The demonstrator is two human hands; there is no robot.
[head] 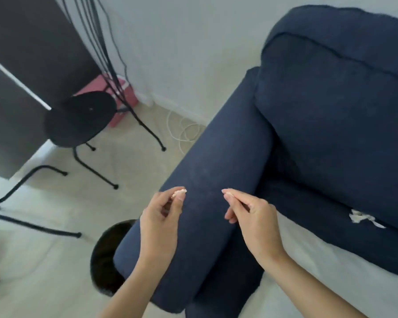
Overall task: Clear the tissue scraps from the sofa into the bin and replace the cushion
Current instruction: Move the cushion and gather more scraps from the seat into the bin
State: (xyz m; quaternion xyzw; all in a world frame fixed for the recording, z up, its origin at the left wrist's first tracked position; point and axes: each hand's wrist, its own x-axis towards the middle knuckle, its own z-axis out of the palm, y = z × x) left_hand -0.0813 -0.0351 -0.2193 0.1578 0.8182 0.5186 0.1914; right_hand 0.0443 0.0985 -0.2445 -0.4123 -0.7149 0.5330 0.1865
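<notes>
A dark blue sofa (319, 138) fills the right side, its armrest (205, 180) running toward me. My left hand (161, 221) hovers over the armrest, pinching a small pale tissue scrap (179, 193) between thumb and fingertips. My right hand (251, 216) is beside it with fingers pinched together; whether it holds anything I cannot tell. More white tissue scraps (363, 218) lie in the crease between the seat and the back cushion (331, 106). A dark round bin (106, 260) stands on the floor left of the armrest, partly hidden by it.
A black round stool (81, 118) with thin metal legs stands at the left by a dark cabinet (21, 65). A pink box (122, 97), hanging black cables and a white cord (182, 131) lie near the wall. Pale carpet covers the floor.
</notes>
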